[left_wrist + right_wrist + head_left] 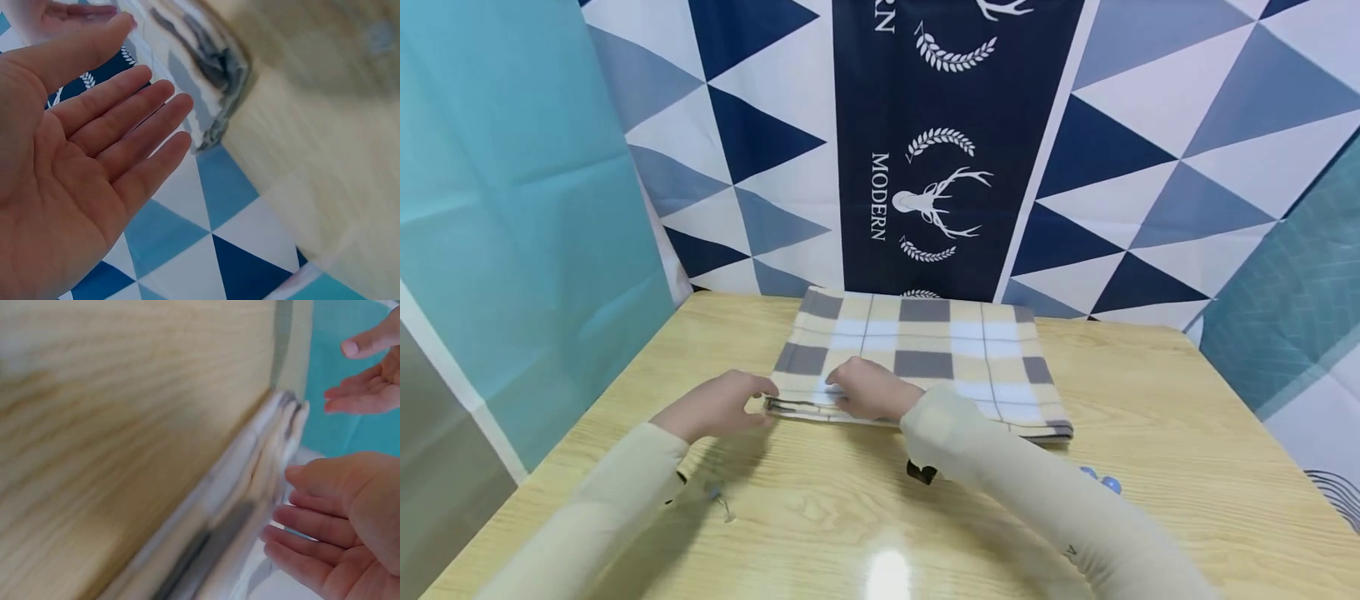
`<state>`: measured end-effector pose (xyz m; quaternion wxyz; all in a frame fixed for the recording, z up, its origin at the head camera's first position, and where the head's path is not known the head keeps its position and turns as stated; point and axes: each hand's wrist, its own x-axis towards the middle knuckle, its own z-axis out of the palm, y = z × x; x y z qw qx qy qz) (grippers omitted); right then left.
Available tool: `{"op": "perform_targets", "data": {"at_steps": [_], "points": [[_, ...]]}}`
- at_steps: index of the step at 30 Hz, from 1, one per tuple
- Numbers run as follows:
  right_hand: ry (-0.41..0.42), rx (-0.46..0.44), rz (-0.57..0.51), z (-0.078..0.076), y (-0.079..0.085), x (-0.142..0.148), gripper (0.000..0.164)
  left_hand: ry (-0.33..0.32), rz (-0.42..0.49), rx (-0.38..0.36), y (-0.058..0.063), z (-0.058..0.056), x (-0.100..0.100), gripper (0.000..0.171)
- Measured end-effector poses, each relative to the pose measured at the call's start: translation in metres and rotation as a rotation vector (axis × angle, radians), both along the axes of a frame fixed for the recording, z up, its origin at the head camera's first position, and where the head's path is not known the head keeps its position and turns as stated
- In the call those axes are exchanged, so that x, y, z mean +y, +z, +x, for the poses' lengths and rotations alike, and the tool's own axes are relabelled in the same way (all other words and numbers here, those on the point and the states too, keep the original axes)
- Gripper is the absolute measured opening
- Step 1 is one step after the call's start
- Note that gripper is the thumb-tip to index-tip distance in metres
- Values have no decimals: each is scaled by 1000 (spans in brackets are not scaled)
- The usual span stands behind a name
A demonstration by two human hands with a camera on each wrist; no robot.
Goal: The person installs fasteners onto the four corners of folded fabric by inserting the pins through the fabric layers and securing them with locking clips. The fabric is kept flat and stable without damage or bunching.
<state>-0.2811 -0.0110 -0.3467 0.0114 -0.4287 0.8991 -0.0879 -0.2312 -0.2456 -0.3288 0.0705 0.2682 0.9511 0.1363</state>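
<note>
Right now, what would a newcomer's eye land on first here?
Probably the navy panel with its sideways deer head, in the middle of the backdrop behind the table. Next, the folded checked cloth toward the table's far edge, with the left hand beside its near left corner and the right hand at its near edge.

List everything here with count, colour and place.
Table: one, pale wood, lower view
Folded checked cloth: one, beige, white and grey, on table
Patterned backdrop: one, navy, blue-grey and white, behind table
Side sheets: two, teal, left and right
Round pieces: two visible, blue, table's right
Unclear pieces: two, black, near wrists
Unclear item: one, bluish, table's lower left
Sleeves: two, cream, on forearms
Left grip: one, bare, beside cloth's near-left corner
Right grip: one, bare, at cloth's near edge
</note>
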Motion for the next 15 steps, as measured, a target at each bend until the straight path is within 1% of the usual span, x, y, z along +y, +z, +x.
{"op": "perform_targets", "data": {"at_steps": [2, 5, 7, 11, 15], "points": [[17, 36, 0, 1, -1, -10, 10, 5, -1, 5, -1, 10, -6, 32], [33, 50, 4, 2, -3, -23, 18, 18, -15, 8, -3, 23, -12, 29], [33, 65, 13, 1, -6, -29, 20, 29, -21, 16, -5, 29, -16, 28], [10, 97, 64, -1, -14, -40, 16, 34, -12, 25, -12, 38, -29, 21], [-3, 109, 89, -1, -18, -47, 14, 0, 18, 17, -21, 43, -45, 25]]}}
